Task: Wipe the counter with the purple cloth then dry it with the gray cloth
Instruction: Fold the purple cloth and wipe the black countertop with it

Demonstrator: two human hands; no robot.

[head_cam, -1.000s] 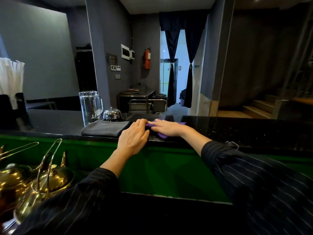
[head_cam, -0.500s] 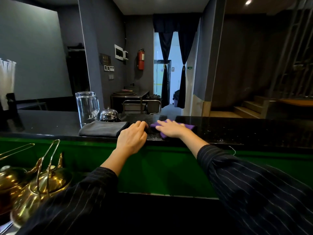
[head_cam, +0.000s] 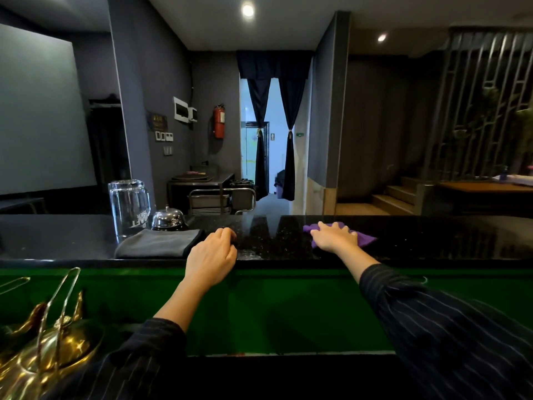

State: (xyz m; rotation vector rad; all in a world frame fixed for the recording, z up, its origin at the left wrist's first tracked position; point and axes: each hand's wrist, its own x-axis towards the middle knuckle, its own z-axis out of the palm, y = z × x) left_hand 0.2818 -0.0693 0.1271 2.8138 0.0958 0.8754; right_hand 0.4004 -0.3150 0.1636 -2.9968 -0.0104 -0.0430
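Observation:
The black speckled counter point(head_cam: 271, 241) runs across the middle of the head view. My right hand point(head_cam: 336, 238) lies flat on the purple cloth point(head_cam: 364, 239), pressing it onto the counter right of centre; purple shows beyond the fingers and to the right. My left hand point(head_cam: 212, 256) rests curled over the counter's near edge, holding nothing, its fingers just right of the folded gray cloth point(head_cam: 158, 243). The gray cloth lies flat on the counter at left.
An upturned glass pitcher point(head_cam: 129, 207) and a chrome call bell point(head_cam: 168, 219) stand behind the gray cloth. Brass kettles point(head_cam: 43, 350) sit low at the left. A green panel point(head_cam: 288, 307) drops below the counter edge. Stairs point(head_cam: 395, 197) lie beyond at right.
My right hand has slid the purple cloth to the right along the counter, away from my left hand. The left hand has stayed on the edge by the gray cloth.

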